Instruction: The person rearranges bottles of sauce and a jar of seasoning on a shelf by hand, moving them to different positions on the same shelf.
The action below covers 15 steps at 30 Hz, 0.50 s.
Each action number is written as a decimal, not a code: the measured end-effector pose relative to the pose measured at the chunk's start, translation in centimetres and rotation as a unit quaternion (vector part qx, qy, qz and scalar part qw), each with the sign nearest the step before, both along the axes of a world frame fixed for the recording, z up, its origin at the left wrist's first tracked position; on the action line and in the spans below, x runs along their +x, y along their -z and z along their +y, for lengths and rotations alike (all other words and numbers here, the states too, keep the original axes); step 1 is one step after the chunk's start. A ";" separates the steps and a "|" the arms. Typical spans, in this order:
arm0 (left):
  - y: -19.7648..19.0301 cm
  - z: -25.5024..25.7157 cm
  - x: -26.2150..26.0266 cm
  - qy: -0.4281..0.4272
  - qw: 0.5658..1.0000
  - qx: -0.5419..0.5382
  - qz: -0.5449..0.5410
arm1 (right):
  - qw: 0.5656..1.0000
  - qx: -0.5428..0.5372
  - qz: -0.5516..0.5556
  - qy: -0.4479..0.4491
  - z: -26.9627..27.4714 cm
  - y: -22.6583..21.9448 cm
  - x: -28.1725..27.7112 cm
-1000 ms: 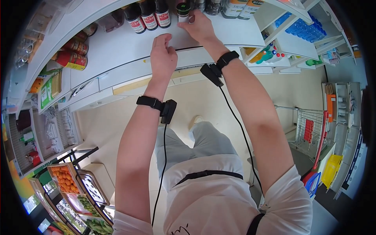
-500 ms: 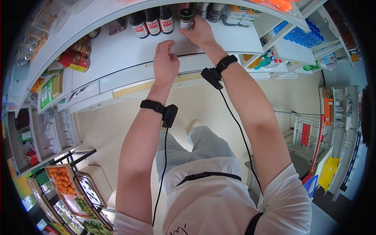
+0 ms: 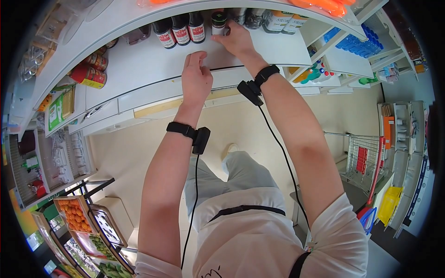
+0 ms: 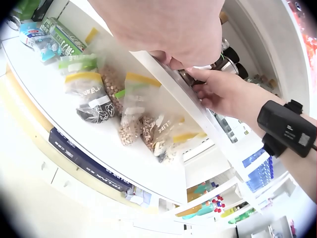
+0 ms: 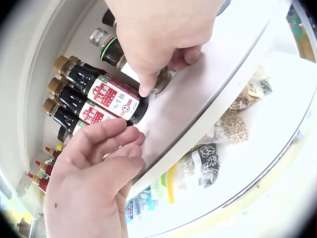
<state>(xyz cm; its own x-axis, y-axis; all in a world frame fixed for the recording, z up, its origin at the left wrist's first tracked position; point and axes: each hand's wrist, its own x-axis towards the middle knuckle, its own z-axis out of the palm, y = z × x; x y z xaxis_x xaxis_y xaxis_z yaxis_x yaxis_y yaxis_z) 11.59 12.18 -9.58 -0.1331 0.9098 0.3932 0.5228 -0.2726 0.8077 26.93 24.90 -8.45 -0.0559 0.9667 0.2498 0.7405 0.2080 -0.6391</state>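
Overhead, at the top centre of the head view, the right hand (image 3: pixel 237 38) grips a small jar (image 3: pixel 218 22) with a dark cap ringed in green and a pale label; its writing is too small to read. The jar stands on the white shelf (image 3: pixel 139 60), just right of three dark glass sauce bottles (image 3: pixel 181 28). In the right wrist view these bottles (image 5: pixel 96 99) show gold-brown caps and red-and-white labels with printed characters that cannot be made out, and the fingers (image 5: pixel 148 82) curl round the jar's lower body (image 5: pixel 119 54).

The left hand (image 3: pixel 195 76) hovers at the shelf's front edge, fingers loosely curled, holding nothing; whether it touches the edge cannot be told.

At the upper left of the head view, red tins (image 3: pixel 88 74) with yellow bands lie on the same shelf. On the shelf below, in the left wrist view, clear plastic bags of beans and grains (image 4: pixel 133 114) carry yellow and green header strips, and a dark blue box (image 4: pixel 86 161) bears white lettering, not legible.
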 end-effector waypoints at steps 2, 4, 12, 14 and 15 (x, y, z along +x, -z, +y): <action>-0.1 -0.1 0.0 -0.001 1.000 0.001 0.008 | 1.000 -0.005 0.001 0.003 0.1 0.2 0.1; -0.2 0.0 0.0 -0.002 1.000 0.002 0.012 | 1.000 0.013 -0.001 -0.001 0.0 0.5 0.0; -0.3 -0.3 0.3 -0.001 1.000 0.015 -0.013 | 1.000 0.000 -0.002 0.000 0.4 0.2 -0.3; -0.5 -0.3 0.3 -0.002 1.000 0.007 -0.010 | 1.000 0.003 -0.016 -0.004 0.5 0.5 -0.2; -0.5 -0.3 0.2 -0.004 1.000 0.004 -0.009 | 1.000 0.017 0.018 -0.006 0.3 0.7 0.0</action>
